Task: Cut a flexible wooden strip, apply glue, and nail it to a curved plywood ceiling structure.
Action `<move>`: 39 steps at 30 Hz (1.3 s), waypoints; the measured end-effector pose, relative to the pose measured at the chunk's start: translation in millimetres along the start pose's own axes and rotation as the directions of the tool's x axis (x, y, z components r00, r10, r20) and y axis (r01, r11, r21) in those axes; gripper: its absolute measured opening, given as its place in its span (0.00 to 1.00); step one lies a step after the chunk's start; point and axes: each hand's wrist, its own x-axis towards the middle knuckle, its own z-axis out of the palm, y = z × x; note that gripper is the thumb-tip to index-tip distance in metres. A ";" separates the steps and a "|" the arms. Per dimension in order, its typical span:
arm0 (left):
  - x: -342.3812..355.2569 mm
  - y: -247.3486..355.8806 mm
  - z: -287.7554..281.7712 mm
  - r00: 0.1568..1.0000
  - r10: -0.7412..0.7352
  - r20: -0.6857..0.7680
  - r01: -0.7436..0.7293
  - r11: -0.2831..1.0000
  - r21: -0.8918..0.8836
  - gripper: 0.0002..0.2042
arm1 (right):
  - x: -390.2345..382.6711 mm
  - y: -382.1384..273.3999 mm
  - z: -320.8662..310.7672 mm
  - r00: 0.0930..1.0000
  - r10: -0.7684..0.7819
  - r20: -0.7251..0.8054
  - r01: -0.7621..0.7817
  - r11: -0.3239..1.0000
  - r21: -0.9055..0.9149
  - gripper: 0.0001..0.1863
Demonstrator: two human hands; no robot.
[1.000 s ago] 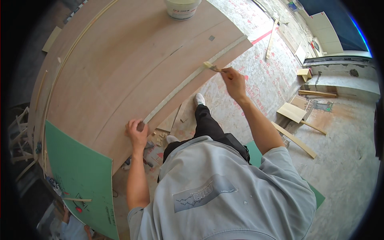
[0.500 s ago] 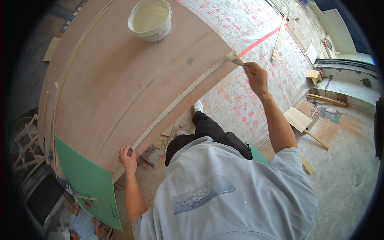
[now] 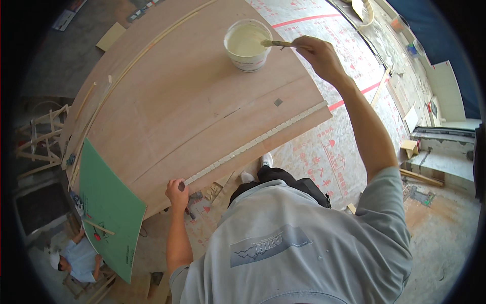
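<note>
My right hand (image 3: 320,57) is closed around the handle of a paintbrush (image 3: 280,44). The brush's bristle end lies at the right rim of a white bucket (image 3: 248,64), which holds a cream-coloured liquid. A long, pale strip with regular cuts across it (image 3: 255,141) lies along the near edge of a large wooden sheet (image 3: 172,96). At the strip's near left end, my left hand (image 3: 177,196) is closed on it. A small dark patch shows between those fingers; I cannot make out what it is.
Leaning at the left is a green board (image 3: 109,213), with a person in light clothing (image 3: 81,258) beside it. Thin wooden battens (image 3: 147,50) lie along the sheet's far side. Wood scraps (image 3: 215,190) lie on the floor below. Printed floor covering (image 3: 324,152) spreads to the right.
The brush in my right hand has gone from the strip's far end up to the bucket. My left hand stays at the strip's near end. The view has shifted.
</note>
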 end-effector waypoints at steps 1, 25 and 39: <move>-3.2 -5.0 1.4 1.000 -0.001 0.002 0.001 1.000 -0.009 0.14 | 17.4 -3.1 10.9 0.992 -0.079 0.101 0.090 0.990 -0.106 0.08; 0.5 -13.0 -9.0 0.996 0.043 0.081 -0.018 0.957 -0.288 0.13 | -202.7 153.5 43.8 0.419 0.884 0.205 -0.840 0.292 0.457 0.12; -19.8 -18.8 3.9 0.930 -0.208 0.302 0.329 0.109 -0.938 0.23 | -231.6 355.6 57.1 0.647 0.731 0.218 -0.736 0.673 -0.076 0.19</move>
